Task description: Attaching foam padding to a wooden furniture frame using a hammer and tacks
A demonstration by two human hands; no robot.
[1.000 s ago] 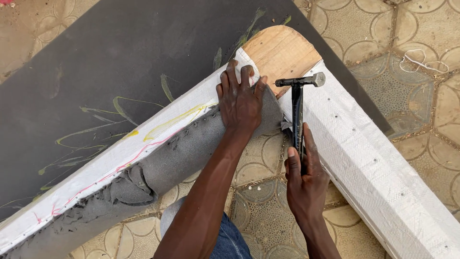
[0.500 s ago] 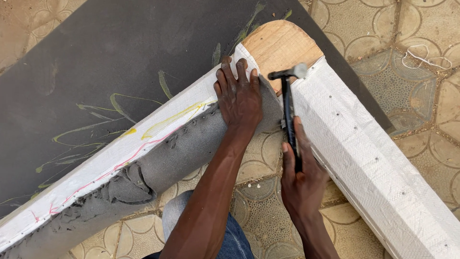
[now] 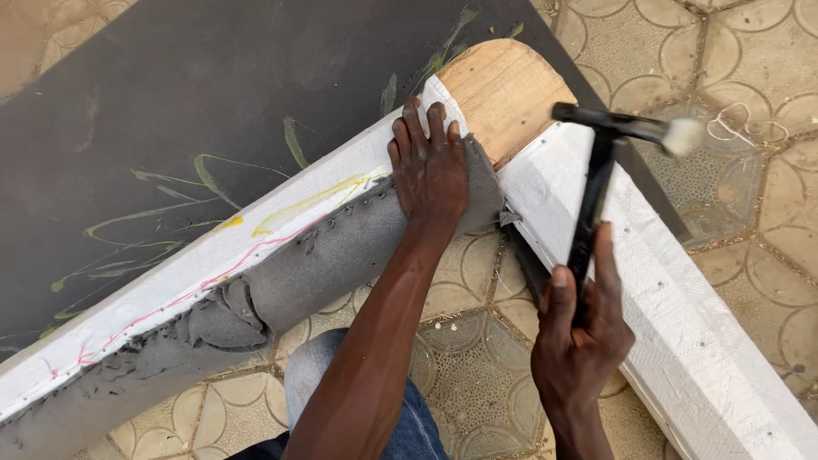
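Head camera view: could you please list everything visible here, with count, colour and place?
Hammer: one, black handle with blurred pale head, raised at right above the white rail.
Wooden corner piece: one, light brown, rounded, top centre where the two rails meet.
White rails: two, white, forming a V, one running to lower left and one to lower right.
Grey fabric: one strip, grey, along the lower edge of the left rail.
Dark panel: one, dark grey with yellow-green marks, upper left.
Tiled floor: beige patterned tiles, all around.
Jeans: blue, bottom centre.
Left hand: pressing the fabric at the corner.
Right hand: gripping the hammer handle.
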